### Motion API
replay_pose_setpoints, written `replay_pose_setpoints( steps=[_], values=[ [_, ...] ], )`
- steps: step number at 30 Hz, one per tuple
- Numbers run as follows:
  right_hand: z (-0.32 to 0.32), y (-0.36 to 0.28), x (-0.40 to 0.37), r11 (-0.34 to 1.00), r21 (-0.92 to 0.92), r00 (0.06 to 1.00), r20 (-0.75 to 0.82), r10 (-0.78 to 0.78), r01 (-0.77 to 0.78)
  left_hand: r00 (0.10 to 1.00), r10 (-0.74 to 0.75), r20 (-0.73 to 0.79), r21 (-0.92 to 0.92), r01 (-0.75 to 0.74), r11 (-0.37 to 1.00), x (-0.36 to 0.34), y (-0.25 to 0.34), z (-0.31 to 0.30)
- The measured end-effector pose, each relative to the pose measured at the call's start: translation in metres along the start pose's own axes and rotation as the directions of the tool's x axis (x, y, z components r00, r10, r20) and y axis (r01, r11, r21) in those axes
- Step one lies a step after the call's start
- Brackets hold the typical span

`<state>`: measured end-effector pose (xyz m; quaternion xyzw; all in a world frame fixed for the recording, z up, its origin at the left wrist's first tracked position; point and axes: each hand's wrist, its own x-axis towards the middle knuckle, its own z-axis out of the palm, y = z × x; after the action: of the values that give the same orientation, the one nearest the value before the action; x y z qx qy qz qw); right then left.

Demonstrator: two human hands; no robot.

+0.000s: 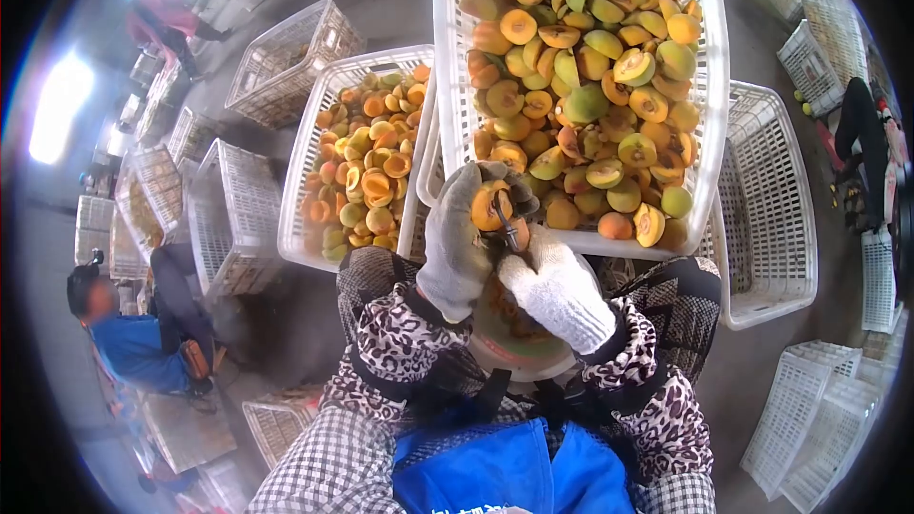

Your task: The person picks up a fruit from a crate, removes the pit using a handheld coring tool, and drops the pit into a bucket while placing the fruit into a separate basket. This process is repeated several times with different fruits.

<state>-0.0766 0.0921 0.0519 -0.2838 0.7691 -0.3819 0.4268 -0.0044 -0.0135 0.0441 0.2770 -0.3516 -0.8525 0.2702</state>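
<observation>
My left hand (451, 249), in a grey glove, is closed around a halved yellow-orange fruit (487, 210) that looks like a peach or apricot. In a white knitted glove, my right hand (562, 290) grips a small metal pitting tool (509, 229), its tip at the cut face of the fruit. The tool's handle is mostly hidden by the fingers. Below both hands, a round tub (514, 347) sits between my knees with scraps in it. Just beyond them stands a large white crate (716, 86) heaped with cut fruit (586, 105).
Left of it, another white crate (297, 192) holds pitted orange halves (376, 176). A white crate (776, 219) stands at right. More crates (233, 209) line the floor on both sides. A person in blue (143, 352) sits at far left; another person's dark-clothed leg (862, 148) shows at far right.
</observation>
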Motion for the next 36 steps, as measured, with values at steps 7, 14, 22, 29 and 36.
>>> replay_pose_setpoints(
  steps=[7, 14, 22, 29, 36],
  values=[
    [-0.006, 0.012, -0.001, 0.967, 0.255, 0.982, 0.185, -0.049, 0.000, 0.983, 0.130, 0.131, 0.238, -0.158, 0.958, 0.003, -0.002, -0.008],
    [0.017, 0.044, 0.011, 0.908, -0.203, 0.915, -0.099, -0.391, 0.366, 0.957, -0.281, 0.077, 0.022, 0.280, 0.960, 0.009, 0.004, -0.024],
    [-0.015, 0.023, 0.004, 0.816, 0.494, 0.849, 0.528, -0.009, -0.299, 0.983, 0.033, 0.181, 0.106, -0.053, 0.993, -0.001, 0.001, -0.005],
    [-0.011, 0.017, -0.003, 0.737, 0.545, 0.807, 0.590, 0.002, -0.400, 0.985, -0.119, 0.128, 0.081, 0.110, 0.991, -0.001, -0.006, -0.013],
    [-0.020, 0.028, -0.002, 0.665, 0.599, 0.743, 0.662, -0.099, -0.446, 0.972, -0.121, 0.203, -0.027, 0.129, 0.991, 0.005, -0.018, -0.015]
  ],
)
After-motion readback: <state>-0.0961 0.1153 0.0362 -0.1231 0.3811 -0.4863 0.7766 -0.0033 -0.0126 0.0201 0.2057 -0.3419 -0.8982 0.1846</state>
